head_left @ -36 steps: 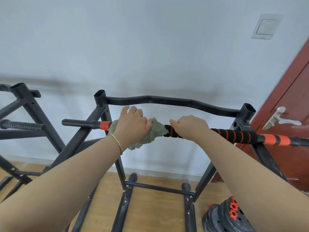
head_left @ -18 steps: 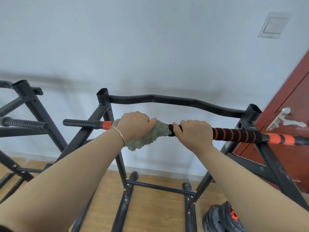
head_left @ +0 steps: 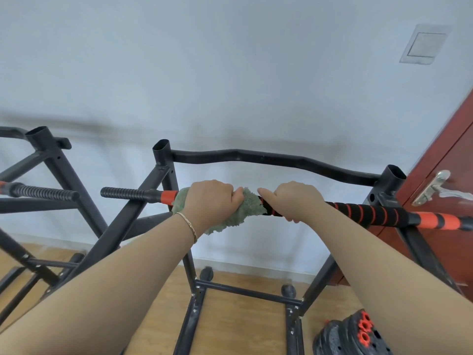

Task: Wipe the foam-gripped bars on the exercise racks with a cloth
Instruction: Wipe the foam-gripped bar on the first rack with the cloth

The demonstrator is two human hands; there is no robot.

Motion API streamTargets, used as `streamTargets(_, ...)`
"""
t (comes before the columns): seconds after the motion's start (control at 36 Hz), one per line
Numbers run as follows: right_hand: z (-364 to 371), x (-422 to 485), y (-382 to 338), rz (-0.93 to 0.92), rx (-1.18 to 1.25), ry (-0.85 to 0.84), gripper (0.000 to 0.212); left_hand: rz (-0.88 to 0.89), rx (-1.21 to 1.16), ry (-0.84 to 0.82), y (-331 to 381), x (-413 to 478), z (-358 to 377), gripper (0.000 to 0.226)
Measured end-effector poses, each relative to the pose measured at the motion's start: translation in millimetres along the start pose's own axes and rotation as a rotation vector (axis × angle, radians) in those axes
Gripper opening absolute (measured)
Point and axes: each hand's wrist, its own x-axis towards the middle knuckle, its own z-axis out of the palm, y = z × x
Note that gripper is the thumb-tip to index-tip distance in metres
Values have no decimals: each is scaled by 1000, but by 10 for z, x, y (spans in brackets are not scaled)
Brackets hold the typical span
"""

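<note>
A black bar with orange-striped foam grip (head_left: 371, 213) runs across the black rack (head_left: 163, 160) at chest height. My left hand (head_left: 210, 201) grips a green fluffy cloth (head_left: 245, 203) wrapped round the bar just right of an orange band (head_left: 169, 196). My right hand (head_left: 294, 201) grips the striped foam beside the cloth, index finger stretched toward it. The bar's ribbed black end (head_left: 125, 193) sticks out to the left of the rack.
A second black rack (head_left: 51, 155) with its own ribbed bar (head_left: 43, 192) stands to the left. A red-brown door with a metal handle (head_left: 435, 188) is at the right. Black weight plates with orange collars (head_left: 358, 334) lie on the wooden floor below.
My left hand has curled tighter round the cloth, its fingers no longer raised. The cloth stays near the orange band. My right hand keeps its hold on the foam.
</note>
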Motion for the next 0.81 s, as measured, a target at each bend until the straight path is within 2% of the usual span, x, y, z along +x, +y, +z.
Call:
streamTargets(0.17, 153, -107, 35, -126, -316, 305, 66, 38, -25, 2, -94, -20, 9, 61)
streamTargets(0.28, 374, -251, 43, -107, -240, 588, 61, 38, 6, 17, -245, -44, 9, 60)
streamTargets(0.31, 398, -257, 51, -111, -222, 615, 60, 30, 26, 31, -245, -61, 14, 58)
streamTargets(0.33, 380, -266, 40, -111, -224, 603, 60, 27, 46, 47, -230, -75, 24, 57)
streamTargets(0.39, 253, -244, 22, -74, -246, 470, 62, 30, 65, 67, -187, -85, 34, 57)
streamTargets(0.53, -127, -35, -66, 48, 51, -124, 76, 87, 63, 56, -216, -78, 132, 75)
streamTargets(0.58, -142, 7, -103, 82, 181, -236, 77, 70, 56, 78, -217, -80, 144, 74)
streamTargets(0.64, -117, 13, -115, 87, 238, -223, 75, 43, 52, 86, -207, -74, 117, 67)
streamTargets(0.69, -80, 0, -113, 52, 154, -129, 76, 32, 51, 73, -195, -79, 86, 60)
streamTargets(0.81, 103, -67, -55, -72, -131, 217, 74, 55, 47, 5, -246, -57, 28, 57)
